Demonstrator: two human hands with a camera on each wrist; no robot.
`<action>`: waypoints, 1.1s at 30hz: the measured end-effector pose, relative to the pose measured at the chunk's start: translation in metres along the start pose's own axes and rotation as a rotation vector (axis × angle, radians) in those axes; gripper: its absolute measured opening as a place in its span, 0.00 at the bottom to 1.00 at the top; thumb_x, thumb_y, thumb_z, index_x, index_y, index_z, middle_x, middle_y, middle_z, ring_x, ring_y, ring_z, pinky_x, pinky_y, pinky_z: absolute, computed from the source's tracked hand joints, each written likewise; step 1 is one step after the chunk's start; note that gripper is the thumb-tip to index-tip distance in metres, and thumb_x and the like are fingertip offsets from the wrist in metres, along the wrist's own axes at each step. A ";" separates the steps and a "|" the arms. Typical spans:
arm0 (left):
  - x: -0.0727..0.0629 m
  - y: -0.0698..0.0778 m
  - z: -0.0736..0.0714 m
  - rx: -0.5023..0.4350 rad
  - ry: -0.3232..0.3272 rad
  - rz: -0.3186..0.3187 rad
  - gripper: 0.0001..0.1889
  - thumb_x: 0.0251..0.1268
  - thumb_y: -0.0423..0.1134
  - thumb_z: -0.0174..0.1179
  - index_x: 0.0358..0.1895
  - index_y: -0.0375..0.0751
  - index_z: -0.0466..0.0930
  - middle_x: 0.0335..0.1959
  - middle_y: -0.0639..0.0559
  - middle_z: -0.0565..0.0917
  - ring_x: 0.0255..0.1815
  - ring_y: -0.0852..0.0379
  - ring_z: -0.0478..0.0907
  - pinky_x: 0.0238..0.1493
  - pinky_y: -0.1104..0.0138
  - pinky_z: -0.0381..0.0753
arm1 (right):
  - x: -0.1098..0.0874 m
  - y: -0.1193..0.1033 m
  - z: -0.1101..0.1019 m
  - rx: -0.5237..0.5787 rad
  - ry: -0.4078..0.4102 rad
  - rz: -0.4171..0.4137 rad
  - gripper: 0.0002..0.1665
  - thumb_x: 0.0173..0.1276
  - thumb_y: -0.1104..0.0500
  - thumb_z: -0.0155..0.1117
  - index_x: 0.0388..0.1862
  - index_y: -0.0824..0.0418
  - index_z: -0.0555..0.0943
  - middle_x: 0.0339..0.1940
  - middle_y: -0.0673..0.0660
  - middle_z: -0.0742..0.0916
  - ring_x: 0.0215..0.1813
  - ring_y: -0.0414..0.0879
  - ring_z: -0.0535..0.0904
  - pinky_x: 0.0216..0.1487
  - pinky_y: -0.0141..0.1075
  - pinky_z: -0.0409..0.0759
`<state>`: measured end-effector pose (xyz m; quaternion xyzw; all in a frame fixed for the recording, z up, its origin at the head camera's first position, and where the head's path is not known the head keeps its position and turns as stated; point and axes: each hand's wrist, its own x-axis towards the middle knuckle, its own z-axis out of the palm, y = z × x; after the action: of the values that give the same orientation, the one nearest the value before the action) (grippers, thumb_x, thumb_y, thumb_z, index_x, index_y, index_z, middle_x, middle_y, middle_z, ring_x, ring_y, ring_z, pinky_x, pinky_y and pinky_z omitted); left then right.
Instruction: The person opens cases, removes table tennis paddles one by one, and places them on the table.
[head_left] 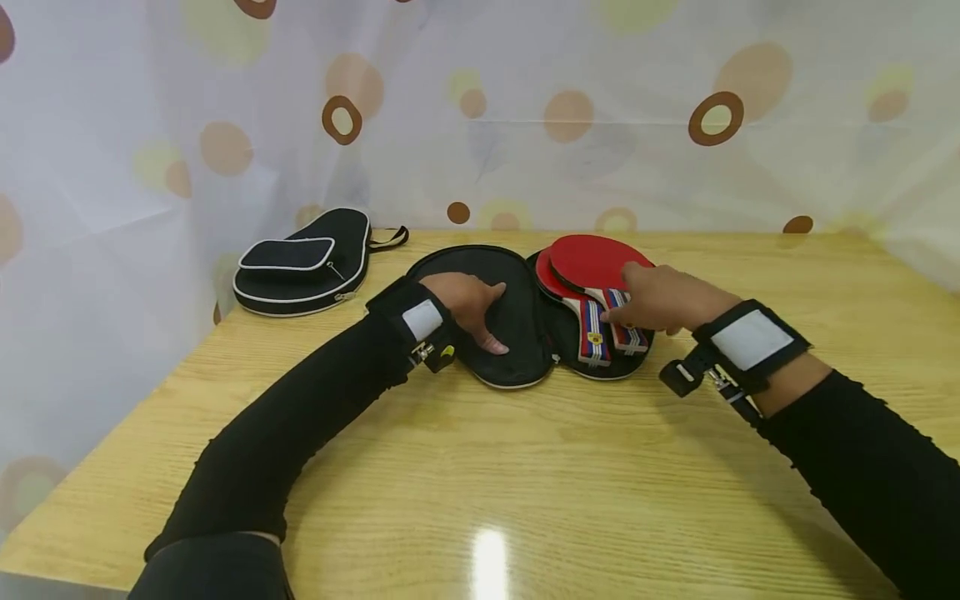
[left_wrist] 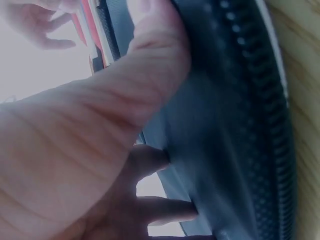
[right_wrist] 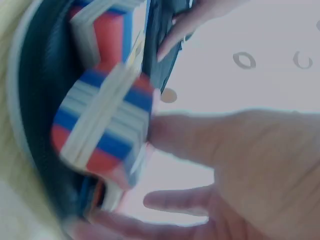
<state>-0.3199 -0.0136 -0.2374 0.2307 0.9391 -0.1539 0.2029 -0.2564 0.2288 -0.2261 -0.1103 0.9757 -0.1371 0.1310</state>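
An unzipped black paddle case [head_left: 521, 292] lies spread on the table, its two halves side by side. My left hand [head_left: 465, 300] rests on the left half, thumb stretched out; in the left wrist view its fingertips touch the black lining. Two red table tennis paddles overlap in the right half, handles toward me. My right hand [head_left: 667, 296] holds the right-hand paddle [head_left: 592, 260] by its striped handle, thumb on one side and fingers on the other. The other paddle [head_left: 591, 333] lies partly beneath it. In the right wrist view, the held handle's end [right_wrist: 102, 125] looks blurred.
A second black paddle case [head_left: 300, 279] with white piping, a front pocket and a wrist loop lies at the back left. The wooden table [head_left: 480, 467] extends toward me. A white curtain [head_left: 480, 167] with brown and yellow circles hangs behind it.
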 end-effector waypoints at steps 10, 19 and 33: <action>0.000 0.010 -0.009 0.100 -0.081 -0.044 0.63 0.54 0.75 0.61 0.83 0.50 0.35 0.81 0.47 0.55 0.80 0.45 0.53 0.73 0.48 0.61 | 0.006 0.021 0.015 0.032 0.006 -0.014 0.30 0.75 0.56 0.61 0.60 0.75 0.60 0.26 0.60 0.80 0.22 0.48 0.78 0.28 0.39 0.78; 0.001 0.009 -0.004 0.065 -0.072 -0.075 0.64 0.51 0.74 0.63 0.83 0.51 0.35 0.81 0.44 0.55 0.80 0.45 0.54 0.72 0.47 0.63 | 0.002 0.039 0.012 -0.081 0.165 -0.108 0.32 0.71 0.57 0.63 0.64 0.76 0.66 0.42 0.68 0.85 0.35 0.52 0.80 0.43 0.51 0.79; 0.001 0.006 -0.004 0.024 -0.047 -0.060 0.64 0.51 0.73 0.65 0.83 0.51 0.37 0.81 0.43 0.55 0.80 0.45 0.53 0.72 0.46 0.63 | -0.043 0.138 -0.013 -0.138 0.254 -0.004 0.33 0.72 0.59 0.63 0.65 0.79 0.65 0.42 0.69 0.84 0.31 0.50 0.78 0.35 0.49 0.78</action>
<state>-0.3189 -0.0061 -0.2358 0.2012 0.9387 -0.1765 0.2174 -0.2450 0.3724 -0.2451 -0.1029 0.9912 -0.0829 -0.0015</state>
